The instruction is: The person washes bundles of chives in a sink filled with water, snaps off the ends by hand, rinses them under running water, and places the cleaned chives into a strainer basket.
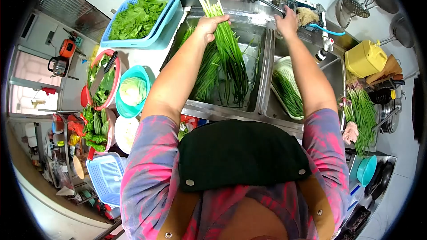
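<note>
My left hand (211, 27) is closed round a bunch of garlic chives (229, 55) near their pale stem ends. Their green leaves hang down into the left basin (255, 78) of the steel sink, where more chives (208, 78) lie in water. At the back of the sink, my right hand (287, 21) has its fingers wrapped round the metal faucet spout (262, 2). The spout reaches left over the back rim. Below my right forearm, a pale green basket (287, 67) in the right basin holds more chives (288, 93).
Left of the sink stand a blue basket (104, 43) of lettuce, a turquoise bowl (121, 107) with a cabbage and a pink basin (118, 71) of greens. On the right are a yellow jug (365, 59), scallions (362, 115) and hanging strainers (356, 8).
</note>
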The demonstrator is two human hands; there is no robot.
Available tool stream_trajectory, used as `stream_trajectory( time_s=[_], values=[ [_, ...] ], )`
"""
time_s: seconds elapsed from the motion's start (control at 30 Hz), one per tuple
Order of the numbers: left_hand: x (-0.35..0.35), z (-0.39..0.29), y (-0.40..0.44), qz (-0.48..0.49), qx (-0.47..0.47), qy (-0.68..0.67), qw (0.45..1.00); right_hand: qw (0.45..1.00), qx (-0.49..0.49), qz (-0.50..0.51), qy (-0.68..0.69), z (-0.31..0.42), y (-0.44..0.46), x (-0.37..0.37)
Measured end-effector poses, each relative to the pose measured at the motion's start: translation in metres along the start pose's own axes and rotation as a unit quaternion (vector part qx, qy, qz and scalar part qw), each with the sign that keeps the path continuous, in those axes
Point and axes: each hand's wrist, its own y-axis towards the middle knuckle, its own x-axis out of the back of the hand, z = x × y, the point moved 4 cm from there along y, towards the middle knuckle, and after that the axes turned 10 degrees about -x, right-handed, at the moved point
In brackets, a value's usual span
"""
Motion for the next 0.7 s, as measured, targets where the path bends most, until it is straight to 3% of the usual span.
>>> stream_trajectory(
  time_s=[0.13, 0.17, 0.27, 0.33, 0.4, 0.47, 0.5, 0.53, 0.6, 0.63, 0.67, 0.7],
  values=[
    [0.01, 0.022, -0.003, 0.018, 0.051, 0.028, 0.998, 0.987, -0.007, 0.147, 0.065, -0.006, 0.013, -0.022],
    [0.018, 0.038, 0.001, 0.04, 0.07, 0.045, 0.996, 0.987, -0.01, 0.139, 0.074, -0.013, 0.019, -0.029],
    [0.019, 0.053, -0.031, -0.074, 0.131, 0.181, 0.972, 0.974, -0.015, 0.224, -0.027, 0.024, -0.017, -0.005],
    [0.048, 0.128, -0.003, 0.094, 0.159, -0.007, 0.983, 0.97, 0.025, 0.239, 0.042, 0.052, -0.063, -0.006],
    [0.053, 0.16, -0.008, 0.068, 0.183, -0.043, 0.98, 0.967, 0.042, 0.249, 0.039, 0.085, -0.093, -0.009],
    [0.058, 0.18, -0.012, 0.05, 0.237, -0.052, 0.969, 0.944, 0.084, 0.288, 0.134, 0.082, -0.106, -0.044],
    [0.054, 0.174, -0.021, 0.027, 0.263, -0.077, 0.961, 0.928, 0.04, 0.351, 0.116, 0.1, -0.116, -0.037],
    [0.057, 0.182, -0.02, 0.04, 0.236, -0.077, 0.968, 0.915, 0.06, 0.359, 0.174, 0.107, -0.119, -0.037],
    [0.068, 0.205, -0.012, 0.066, 0.182, -0.075, 0.978, 0.787, -0.021, 0.433, 0.44, 0.083, -0.106, -0.069],
    [0.072, 0.215, -0.009, 0.091, 0.241, -0.088, 0.962, 0.771, -0.034, 0.376, 0.513, 0.068, -0.096, -0.078],
    [0.071, 0.213, -0.01, 0.098, 0.25, -0.088, 0.959, 0.812, -0.145, 0.306, 0.475, 0.044, -0.089, -0.092],
    [0.065, 0.205, -0.016, 0.103, 0.258, -0.089, 0.957, 0.87, -0.058, 0.299, 0.388, 0.003, -0.088, -0.125]
  ],
)
